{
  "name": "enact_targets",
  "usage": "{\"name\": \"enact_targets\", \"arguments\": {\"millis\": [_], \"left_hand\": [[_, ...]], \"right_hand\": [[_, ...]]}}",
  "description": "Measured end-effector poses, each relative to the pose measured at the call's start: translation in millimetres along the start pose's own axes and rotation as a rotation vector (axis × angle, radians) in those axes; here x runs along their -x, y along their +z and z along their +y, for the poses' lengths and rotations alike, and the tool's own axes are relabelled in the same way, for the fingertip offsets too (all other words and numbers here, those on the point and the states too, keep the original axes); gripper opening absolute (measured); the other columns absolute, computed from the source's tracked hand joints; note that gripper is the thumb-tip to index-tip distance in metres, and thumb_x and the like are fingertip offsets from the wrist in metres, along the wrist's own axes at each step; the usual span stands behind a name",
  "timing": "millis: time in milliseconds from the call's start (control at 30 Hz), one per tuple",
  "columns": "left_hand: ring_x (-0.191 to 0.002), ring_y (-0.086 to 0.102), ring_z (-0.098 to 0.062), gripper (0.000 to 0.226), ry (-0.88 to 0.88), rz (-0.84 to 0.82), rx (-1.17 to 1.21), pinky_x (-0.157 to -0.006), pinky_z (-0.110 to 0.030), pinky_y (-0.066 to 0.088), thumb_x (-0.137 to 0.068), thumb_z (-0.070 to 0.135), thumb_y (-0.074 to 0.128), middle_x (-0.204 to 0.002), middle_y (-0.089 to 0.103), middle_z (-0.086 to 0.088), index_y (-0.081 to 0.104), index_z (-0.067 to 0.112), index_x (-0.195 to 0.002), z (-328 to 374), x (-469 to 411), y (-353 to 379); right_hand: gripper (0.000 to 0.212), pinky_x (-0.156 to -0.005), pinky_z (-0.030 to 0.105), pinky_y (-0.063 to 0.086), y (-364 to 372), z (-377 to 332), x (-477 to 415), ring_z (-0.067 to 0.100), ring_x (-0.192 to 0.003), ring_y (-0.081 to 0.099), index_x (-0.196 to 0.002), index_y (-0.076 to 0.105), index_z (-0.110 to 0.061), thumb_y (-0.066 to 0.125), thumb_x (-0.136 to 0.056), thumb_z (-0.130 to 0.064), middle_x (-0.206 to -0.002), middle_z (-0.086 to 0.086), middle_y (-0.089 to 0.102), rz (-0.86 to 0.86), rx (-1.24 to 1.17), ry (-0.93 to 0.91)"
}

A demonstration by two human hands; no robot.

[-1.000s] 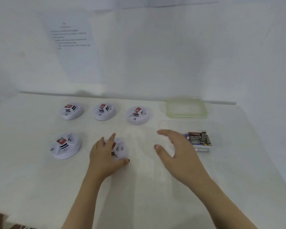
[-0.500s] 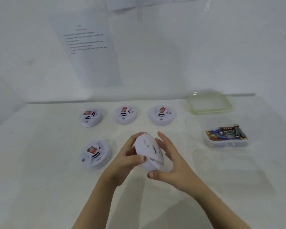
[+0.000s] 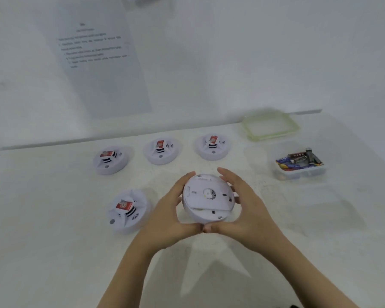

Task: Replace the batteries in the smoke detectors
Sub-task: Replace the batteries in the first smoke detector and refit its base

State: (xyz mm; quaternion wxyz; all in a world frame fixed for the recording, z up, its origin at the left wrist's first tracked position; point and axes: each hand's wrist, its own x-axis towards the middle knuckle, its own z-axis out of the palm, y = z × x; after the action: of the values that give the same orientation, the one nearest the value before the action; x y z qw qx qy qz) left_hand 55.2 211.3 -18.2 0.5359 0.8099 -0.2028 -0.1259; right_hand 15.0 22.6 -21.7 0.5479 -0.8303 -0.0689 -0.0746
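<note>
A second ago the left hand lay alone on a detector flat on the table, and the right hand was only reaching in with fingers spread. Half a second ago both hands had it tipped on edge. Now the held smoke detector is off the table and turned over, its flat back towards the camera. Both hands grasp it, fingers curled round the rim on either side and thumbs meeting under its lower edge.

The back shows a small round label at the centre and a curved seam across the lower part. Whether that panel has begun to shift cannot be told.

The change suggests that the pick-up and flip are finished and the opening step comes next — probably a twist or slide of the back plate to reach the cells. No battery has been handled yet.

Just left of the held smoke detector a second detector sits face up, and behind it three more detectors stand in a row. To its right and a little further back is the clear tub of batteries, within reach of the right hand, with the green-rimmed lid lying beyond.
</note>
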Motion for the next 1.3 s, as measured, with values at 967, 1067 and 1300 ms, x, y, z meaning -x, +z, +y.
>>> {"name": "enact_targets", "arguments": {"millis": [967,1067,1300], "left_hand": [[-0.114,0.053,0.009,0.099,0.112,0.102,-0.074,-0.082,-0.011,0.049,-0.049,0.007,0.094,-0.121,0.055,0.032,0.046,0.039,-0.129,-8,8,6],[-0.114,0.054,0.007,0.097,0.109,0.097,-0.059,-0.084,-0.015,0.051,-0.050,0.006,0.094,-0.120,0.057,0.030,0.046,0.040,-0.127,-9,6,6],[-0.119,0.055,-0.006,0.100,0.102,0.063,-0.047,-0.092,-0.032,0.054,-0.050,0.014,0.095,-0.125,0.059,0.014,0.046,0.033,-0.135,-19,2,7]], "right_hand": [[0.066,-0.085,0.018,0.048,-21,-7,-28,0.006,-0.114,0.042,-0.122,0.041,-0.055,0.077,-0.076,-0.025,-0.128,-0.016,0.030,-0.418,0.239,-0.013],[0.068,-0.094,0.020,0.043,-24,-12,-29,0.002,-0.118,0.039,-0.125,0.042,-0.053,0.078,-0.074,-0.028,-0.135,-0.018,0.027,-0.426,0.306,-0.019],[0.061,-0.093,0.017,0.041,-21,-13,-23,-0.010,-0.122,0.031,-0.127,0.053,-0.033,0.074,-0.070,-0.030,-0.135,-0.022,0.029,-0.298,0.467,-0.201]]}}
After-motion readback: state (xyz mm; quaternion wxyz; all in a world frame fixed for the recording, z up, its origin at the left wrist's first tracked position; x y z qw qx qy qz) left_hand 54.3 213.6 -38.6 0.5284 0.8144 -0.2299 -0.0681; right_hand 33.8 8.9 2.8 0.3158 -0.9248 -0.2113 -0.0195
